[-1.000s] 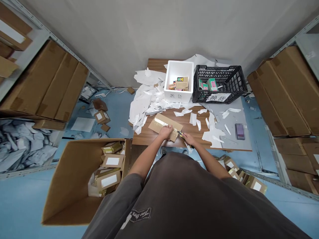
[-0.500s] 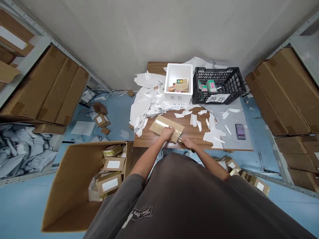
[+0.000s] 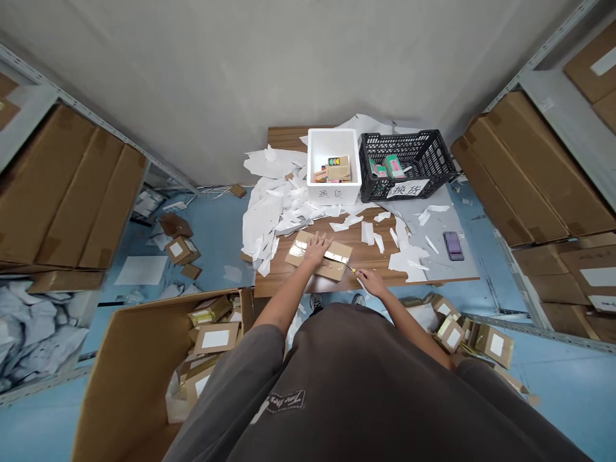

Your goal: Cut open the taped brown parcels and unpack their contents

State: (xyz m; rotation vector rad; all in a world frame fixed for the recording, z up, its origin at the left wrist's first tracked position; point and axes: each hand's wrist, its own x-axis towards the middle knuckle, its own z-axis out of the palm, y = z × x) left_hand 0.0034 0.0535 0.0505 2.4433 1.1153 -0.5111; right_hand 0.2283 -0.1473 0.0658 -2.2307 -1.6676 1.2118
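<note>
A flat cardboard box with shiny clear tape across its top lies on the wooden table in front of me. My left hand rests on top of it, fingers spread over the tape. In my right hand is a yellow-handled box cutter, closed in the fingers, its tip at the box's right edge. A dark slit shows along the taped middle, right of my left hand. White paper scraps lie close by.
Behind stand a white foam box with small packages and a black crate with green-pink boxes. Torn paper covers the table's left. A large open carton of parcels stands at lower left; stacked cartons fill the right shelf.
My left hand has gone from gripping the box's near edge to lying spread on its top. The box has turned slightly, and the box cutter now sits at its right edge. The view has shifted.
</note>
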